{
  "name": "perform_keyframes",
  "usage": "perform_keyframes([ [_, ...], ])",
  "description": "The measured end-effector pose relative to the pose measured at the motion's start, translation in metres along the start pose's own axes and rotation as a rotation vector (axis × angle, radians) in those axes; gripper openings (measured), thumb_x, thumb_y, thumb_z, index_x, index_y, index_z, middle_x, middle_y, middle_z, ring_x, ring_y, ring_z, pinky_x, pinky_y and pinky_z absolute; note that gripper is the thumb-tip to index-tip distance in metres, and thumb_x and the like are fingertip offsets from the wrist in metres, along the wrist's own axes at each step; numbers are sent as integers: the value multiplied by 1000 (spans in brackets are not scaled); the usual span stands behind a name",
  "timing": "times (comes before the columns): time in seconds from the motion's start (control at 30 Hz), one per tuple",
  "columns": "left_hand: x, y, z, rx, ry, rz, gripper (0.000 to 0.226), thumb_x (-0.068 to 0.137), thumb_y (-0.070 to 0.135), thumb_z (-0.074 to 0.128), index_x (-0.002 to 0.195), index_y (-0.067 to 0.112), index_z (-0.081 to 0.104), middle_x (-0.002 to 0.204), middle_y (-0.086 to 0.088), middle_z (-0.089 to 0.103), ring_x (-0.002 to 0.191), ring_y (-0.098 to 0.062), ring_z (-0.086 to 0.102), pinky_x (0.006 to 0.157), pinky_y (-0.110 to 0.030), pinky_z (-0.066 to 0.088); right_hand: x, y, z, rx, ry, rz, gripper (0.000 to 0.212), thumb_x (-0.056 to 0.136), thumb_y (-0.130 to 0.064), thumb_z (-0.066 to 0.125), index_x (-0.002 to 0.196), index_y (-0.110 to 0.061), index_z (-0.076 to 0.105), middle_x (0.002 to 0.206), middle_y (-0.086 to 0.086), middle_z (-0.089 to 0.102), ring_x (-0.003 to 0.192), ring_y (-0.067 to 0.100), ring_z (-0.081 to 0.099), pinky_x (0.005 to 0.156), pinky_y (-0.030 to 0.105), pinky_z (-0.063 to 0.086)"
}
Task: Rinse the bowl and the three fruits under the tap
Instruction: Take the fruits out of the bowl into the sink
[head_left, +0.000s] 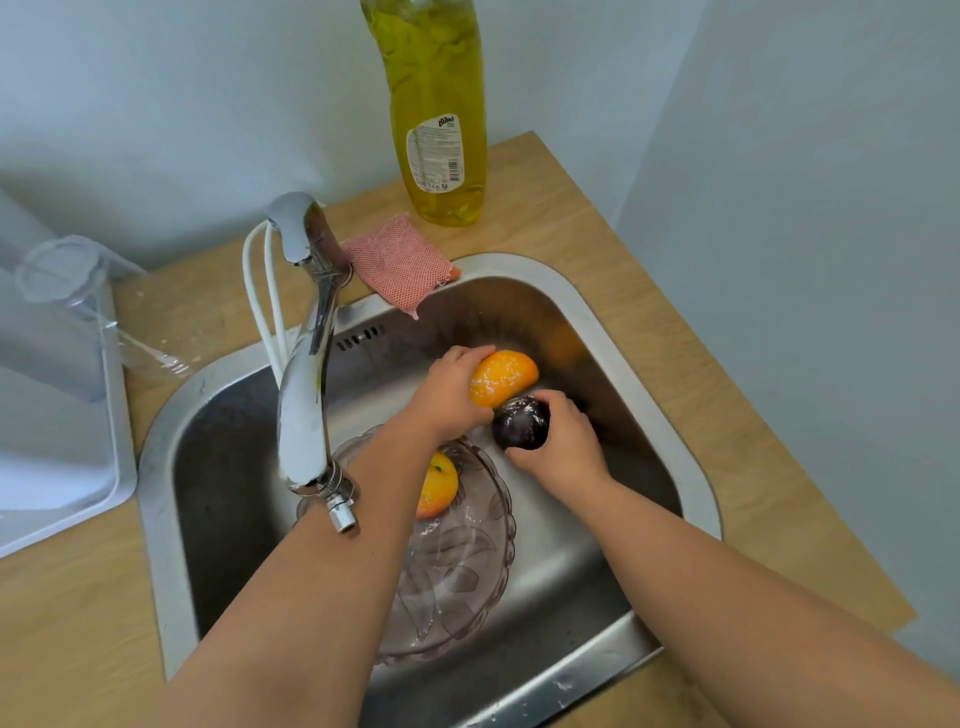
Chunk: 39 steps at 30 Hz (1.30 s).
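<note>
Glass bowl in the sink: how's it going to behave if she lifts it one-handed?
The glass bowl looks wet, with droplets on it, so probably slippery. It appears thin and scalloped, so likely fragile against the steel sink. The yellow-red fruit lying in it is round and may roll if the bowl tilts.

Brushed stainless steel is seen on the sink (171, 467), dull and streaky, while the tap (306, 358) at centre left is done in mirror-shiny chrome. The bowl (467, 571) in the basin looks like clear tinted glass with a leaf pattern pressed in. The worktop (649, 312) is matt, pale wood-grain stuff. A pink mesh scrubbing cloth (397, 262) is noted up top, rough-looking, and a glossy see-through plastic bottle (434, 104) with a paper label.
</note>
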<state>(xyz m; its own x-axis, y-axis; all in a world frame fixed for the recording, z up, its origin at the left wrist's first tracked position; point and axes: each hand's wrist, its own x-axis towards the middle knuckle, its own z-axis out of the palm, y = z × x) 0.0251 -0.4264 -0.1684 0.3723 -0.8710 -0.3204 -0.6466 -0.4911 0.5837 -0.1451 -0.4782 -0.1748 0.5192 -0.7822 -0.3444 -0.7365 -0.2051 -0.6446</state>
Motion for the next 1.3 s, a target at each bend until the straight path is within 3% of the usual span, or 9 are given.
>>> perform_keyframes([
  [0.23,-20,-5,-12,-93,101,12,87,73,17,78,150,19,36,148,-10,40,136,-25,40,110,-31,33,-4,-6,-7,91,0,3,92,61,-25,86,139,-21,37,139,8,43,127,28,42,103,39,40],
  [0.4,-74,-23,-21,-221,398,-32,60,82,21,74,138,22,53,135,1,51,119,-2,43,99,-18,31,-25,-16,-13,-6,78,-183,85,64,-26,83,137,-19,42,144,7,38,131,28,33,108,37,29],
  [0.5,-110,-49,-22,-383,564,-242,53,87,18,71,136,20,52,120,6,55,110,-11,51,90,-16,43,-40,-30,-4,-49,-16,-360,80,67,-29,80,137,-21,43,143,5,39,131,24,31,109,35,27],
  [0.57,-132,-68,-17,-466,618,-406,46,89,13,66,133,16,53,120,-3,60,111,-22,57,93,-28,51,-45,-42,7,-77,-167,-450,81,68,-30,80,139,-21,40,142,4,41,131,24,33,109,34,27],
  [0.67,-161,-89,1,-331,621,-545,38,90,19,60,128,17,58,129,-11,54,119,-28,54,102,-47,46,-44,-57,26,-129,-342,-493,86,69,-32,80,142,-21,36,142,5,41,132,25,34,110,34,28],
  [0.83,-173,-96,20,-443,593,-558,39,99,25,53,137,22,54,134,-5,55,118,-16,54,95,-25,38,-32,-64,47,-192,-382,-453,89,68,-32,81,143,-21,35,141,8,38,131,28,35,108,33,29],
  [0.97,-176,-102,25,-455,595,-569,36,102,24,45,138,21,54,134,-7,60,120,-23,56,94,-24,37,-29,-62,57,-314,-414,-472,94,64,-36,83,144,-23,35,142,9,36,133,28,34,109,37,33],
  [1.07,-177,-103,26,-512,599,-585,35,103,24,44,137,23,55,128,-6,64,108,-16,57,90,-23,39,-29,-60,62,-346,-398,-448,96,61,-43,83,142,-24,36,139,8,36,133,26,35,108,39,36],
  [1.3,-176,-103,27,-586,606,-558,34,103,22,44,134,24,57,117,-5,68,98,-16,62,92,-27,47,-40,-61,49,-270,-430,-436,94,56,-42,85,138,-23,42,131,3,33,121,22,42,104,30,36],
])
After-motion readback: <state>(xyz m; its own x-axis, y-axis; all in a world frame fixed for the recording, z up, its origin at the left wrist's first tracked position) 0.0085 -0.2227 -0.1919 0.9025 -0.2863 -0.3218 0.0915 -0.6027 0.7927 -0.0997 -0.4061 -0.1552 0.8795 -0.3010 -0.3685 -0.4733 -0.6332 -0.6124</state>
